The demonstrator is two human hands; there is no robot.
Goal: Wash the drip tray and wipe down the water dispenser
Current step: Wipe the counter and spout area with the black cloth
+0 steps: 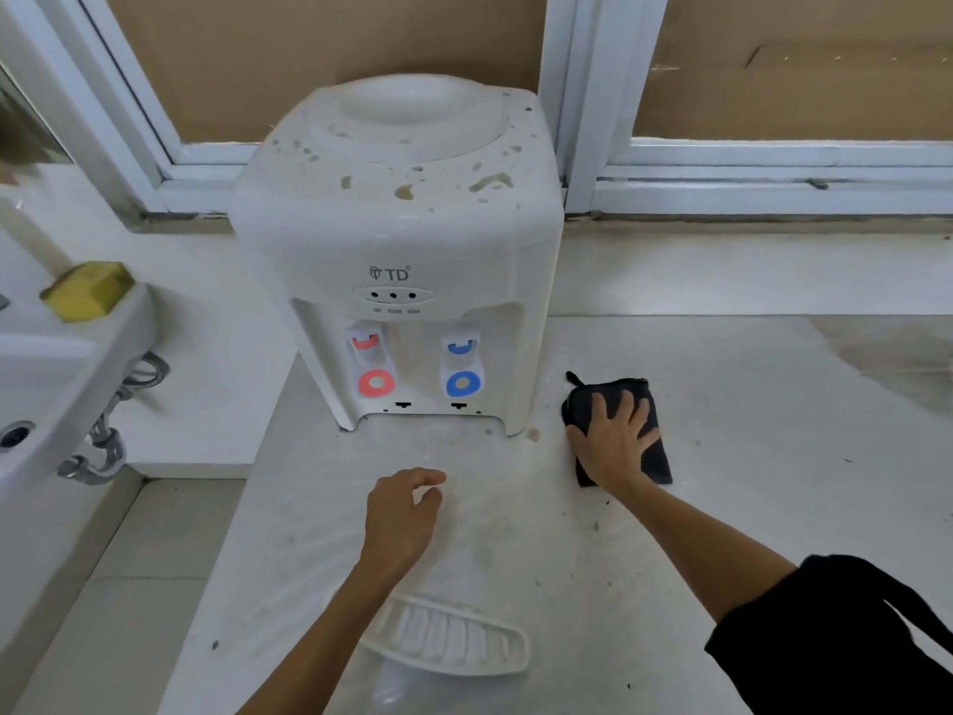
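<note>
Right hand (pixel 616 441) lies flat on the dark cloth (pixel 624 405); left hand (pixel 402 513) hovers, loosely curled, empty.

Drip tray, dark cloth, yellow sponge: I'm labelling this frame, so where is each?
drip tray (pixel 448 637), head view, ribbed middle.
dark cloth (pixel 655 456), head view, bare right edge.
yellow sponge (pixel 85 291), head view, top face.

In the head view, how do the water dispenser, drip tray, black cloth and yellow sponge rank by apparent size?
1. water dispenser
2. drip tray, though nearest the camera
3. black cloth, partly covered by the right hand
4. yellow sponge
</note>
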